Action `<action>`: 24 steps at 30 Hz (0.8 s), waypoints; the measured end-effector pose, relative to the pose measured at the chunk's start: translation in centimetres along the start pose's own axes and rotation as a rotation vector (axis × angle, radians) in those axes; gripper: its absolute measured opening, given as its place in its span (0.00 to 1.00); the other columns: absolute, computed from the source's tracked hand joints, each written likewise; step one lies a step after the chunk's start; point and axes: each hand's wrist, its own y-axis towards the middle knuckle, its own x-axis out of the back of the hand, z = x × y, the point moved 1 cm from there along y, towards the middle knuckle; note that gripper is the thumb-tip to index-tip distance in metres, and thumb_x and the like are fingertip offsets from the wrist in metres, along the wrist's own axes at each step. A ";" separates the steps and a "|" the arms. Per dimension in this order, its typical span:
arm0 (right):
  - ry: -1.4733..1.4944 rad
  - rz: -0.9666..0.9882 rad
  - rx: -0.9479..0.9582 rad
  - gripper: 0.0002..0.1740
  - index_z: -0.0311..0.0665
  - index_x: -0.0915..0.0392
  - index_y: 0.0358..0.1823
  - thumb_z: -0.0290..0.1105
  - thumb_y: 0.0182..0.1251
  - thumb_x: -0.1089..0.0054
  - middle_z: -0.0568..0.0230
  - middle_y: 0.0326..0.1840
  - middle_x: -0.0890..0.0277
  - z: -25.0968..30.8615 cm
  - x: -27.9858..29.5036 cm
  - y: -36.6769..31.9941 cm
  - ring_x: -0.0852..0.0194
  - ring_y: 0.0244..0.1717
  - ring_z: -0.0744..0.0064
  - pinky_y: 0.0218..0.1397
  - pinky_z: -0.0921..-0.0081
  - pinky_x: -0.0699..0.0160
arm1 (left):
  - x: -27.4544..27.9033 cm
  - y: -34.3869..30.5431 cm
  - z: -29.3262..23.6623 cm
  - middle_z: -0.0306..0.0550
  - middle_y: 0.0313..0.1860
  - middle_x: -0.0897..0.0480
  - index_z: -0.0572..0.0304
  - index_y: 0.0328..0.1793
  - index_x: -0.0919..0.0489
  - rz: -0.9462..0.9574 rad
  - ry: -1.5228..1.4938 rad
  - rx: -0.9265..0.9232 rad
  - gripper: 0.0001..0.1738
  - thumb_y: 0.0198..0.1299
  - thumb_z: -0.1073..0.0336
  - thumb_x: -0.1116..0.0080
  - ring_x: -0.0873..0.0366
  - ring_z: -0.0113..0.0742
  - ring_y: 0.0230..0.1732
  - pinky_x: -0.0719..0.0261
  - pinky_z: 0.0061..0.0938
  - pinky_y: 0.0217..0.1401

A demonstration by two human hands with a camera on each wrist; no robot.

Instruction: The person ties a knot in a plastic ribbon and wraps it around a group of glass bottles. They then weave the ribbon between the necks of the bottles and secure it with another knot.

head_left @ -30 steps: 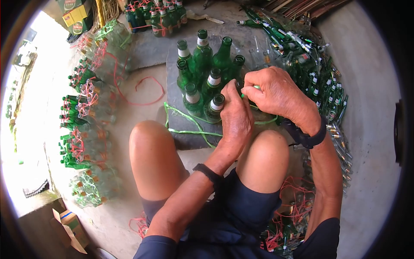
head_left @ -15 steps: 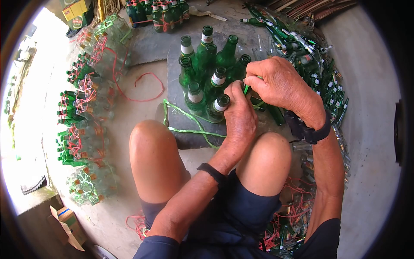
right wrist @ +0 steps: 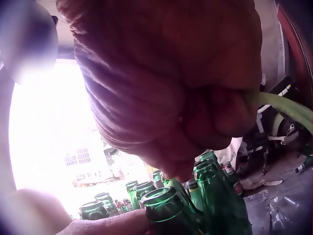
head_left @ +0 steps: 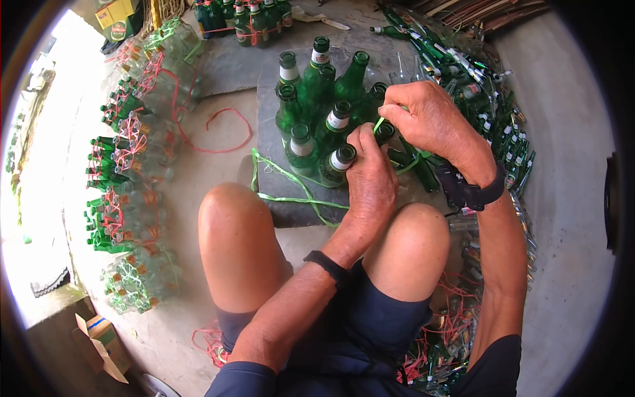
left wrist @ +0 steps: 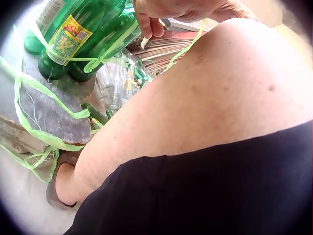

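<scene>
Several green glass bottles (head_left: 337,119) stand upright in a tight cluster. A green plastic strap runs around their lower bodies, with a knot (left wrist: 93,63) on the near side in the left wrist view. My right hand (head_left: 433,122) pinches this green strap (head_left: 378,124) above the right edge of the cluster; its tail (right wrist: 286,105) trails from the fist in the right wrist view. Against the necks of the nearest bottles lies my left hand (head_left: 372,175), fingers pointing up between two mouths. What its fingertips hold is hidden, so I cannot tell.
The cluster stands on a dark slab (head_left: 291,215) with loose green strap (head_left: 284,178) lying on it. Tied bottle bundles (head_left: 122,165) line the left side. Loose bottles (head_left: 489,126) are heaped at right. Red strap (head_left: 231,129) lies on the floor, and an open cardboard box (head_left: 106,344) sits lower left.
My right hand has risen slightly and shifted right, drawing the green strap up from the bottles. My left hand stays at the bottle necks, a little farther right in view.
</scene>
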 end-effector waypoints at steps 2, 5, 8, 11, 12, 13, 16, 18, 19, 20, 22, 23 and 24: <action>0.016 -0.010 -0.008 0.13 0.31 0.23 0.27 0.34 0.65 0.38 0.39 0.29 0.23 -0.6 -0.3 -0.1 0.24 0.35 0.32 0.39 0.47 0.25 | 0.0 -0.1 0.0 0.73 0.58 0.29 0.71 0.70 0.34 0.007 0.000 0.009 0.27 0.64 0.80 0.45 0.27 0.75 0.56 0.27 0.54 0.59; 0.052 -0.013 -0.056 0.13 0.30 0.22 0.28 0.34 0.66 0.38 0.38 0.28 0.24 -1.0 -0.3 -0.6 0.25 0.34 0.32 0.37 0.48 0.26 | 0.0 0.0 0.0 0.73 0.58 0.29 0.71 0.70 0.34 -0.009 -0.008 -0.015 0.28 0.64 0.81 0.45 0.27 0.75 0.56 0.27 0.54 0.58; 0.078 -0.016 -0.098 0.13 0.30 0.22 0.29 0.33 0.67 0.38 0.38 0.28 0.24 -1.4 -0.6 -1.3 0.26 0.33 0.32 0.35 0.50 0.27 | 0.0 0.0 0.2 0.71 0.57 0.29 0.71 0.70 0.34 -0.030 0.027 -0.065 0.26 0.65 0.81 0.46 0.23 0.69 0.50 0.24 0.52 0.53; 0.123 -0.035 -0.112 0.12 0.30 0.22 0.30 0.32 0.69 0.38 0.39 0.28 0.25 -1.7 -1.2 -2.4 0.26 0.32 0.32 0.34 0.52 0.27 | -0.3 -0.2 0.4 0.68 0.56 0.29 0.71 0.70 0.34 0.020 -0.017 0.018 0.25 0.67 0.82 0.47 0.20 0.60 0.42 0.21 0.46 0.45; 0.165 -0.039 -0.121 0.12 0.30 0.23 0.30 0.32 0.69 0.39 0.39 0.28 0.25 -1.7 -1.3 -2.7 0.26 0.32 0.32 0.34 0.53 0.27 | -0.4 -0.2 0.5 0.67 0.56 0.29 0.71 0.70 0.34 0.008 -0.009 0.005 0.24 0.67 0.82 0.47 0.19 0.55 0.39 0.21 0.44 0.42; 0.166 -0.041 -0.122 0.12 0.30 0.23 0.30 0.32 0.69 0.39 0.39 0.28 0.25 -1.7 -1.5 -3.1 0.26 0.32 0.32 0.34 0.53 0.27 | -0.4 -0.2 0.5 0.66 0.56 0.28 0.71 0.70 0.34 -0.004 -0.001 -0.010 0.24 0.68 0.82 0.48 0.19 0.51 0.35 0.20 0.41 0.39; 0.138 -0.059 -0.086 0.11 0.31 0.25 0.31 0.31 0.70 0.40 0.39 0.28 0.24 -1.5 -1.9 -4.1 0.25 0.33 0.31 0.35 0.50 0.26 | -0.4 -0.3 0.6 0.66 0.56 0.28 0.71 0.70 0.34 0.016 -0.029 0.013 0.24 0.68 0.82 0.47 0.19 0.50 0.35 0.20 0.41 0.38; 0.083 -0.055 -0.066 0.09 0.32 0.26 0.33 0.30 0.70 0.42 0.38 0.29 0.24 -1.2 -2.1 -4.9 0.23 0.36 0.31 0.37 0.46 0.26 | -0.4 -0.2 0.7 0.66 0.56 0.28 0.71 0.70 0.34 0.009 -0.028 0.000 0.24 0.68 0.81 0.47 0.19 0.49 0.34 0.20 0.41 0.38; 0.055 -0.046 -0.061 0.07 0.34 0.26 0.35 0.29 0.71 0.43 0.38 0.29 0.24 -1.1 -2.2 -5.2 0.23 0.37 0.30 0.38 0.43 0.26 | -0.4 -0.2 0.7 0.66 0.56 0.28 0.71 0.70 0.34 0.002 -0.027 -0.012 0.24 0.69 0.81 0.47 0.18 0.48 0.34 0.19 0.41 0.38; 0.056 -0.048 -0.060 0.07 0.34 0.26 0.35 0.29 0.71 0.43 0.38 0.29 0.24 -0.9 -2.1 -5.4 0.23 0.37 0.30 0.38 0.43 0.26 | -0.5 -0.2 0.7 0.66 0.56 0.28 0.71 0.70 0.34 0.002 -0.027 -0.014 0.24 0.69 0.81 0.47 0.18 0.48 0.34 0.19 0.41 0.38; -0.010 0.000 -0.070 0.07 0.34 0.26 0.35 0.30 0.71 0.43 0.39 0.29 0.22 -0.3 -1.9 -5.8 0.22 0.38 0.31 0.39 0.43 0.25 | -0.6 -0.3 0.7 0.66 0.56 0.27 0.71 0.69 0.34 0.004 -0.039 0.019 0.23 0.69 0.80 0.47 0.17 0.50 0.35 0.19 0.41 0.38; -0.005 -0.004 -0.066 0.07 0.34 0.26 0.35 0.30 0.71 0.43 0.39 0.29 0.22 -0.1 -1.8 -6.1 0.22 0.38 0.31 0.39 0.43 0.25 | -0.6 -0.3 0.6 0.66 0.56 0.27 0.71 0.69 0.34 0.002 -0.033 0.016 0.23 0.69 0.80 0.47 0.17 0.50 0.35 0.19 0.41 0.38; -0.064 -0.012 -0.052 0.07 0.34 0.25 0.35 0.29 0.70 0.43 0.41 0.30 0.21 0.2 -1.8 -6.3 0.21 0.38 0.33 0.39 0.43 0.24 | -0.6 -0.4 0.6 0.67 0.56 0.27 0.71 0.69 0.33 -0.010 -0.045 0.001 0.23 0.69 0.80 0.47 0.17 0.51 0.36 0.18 0.40 0.38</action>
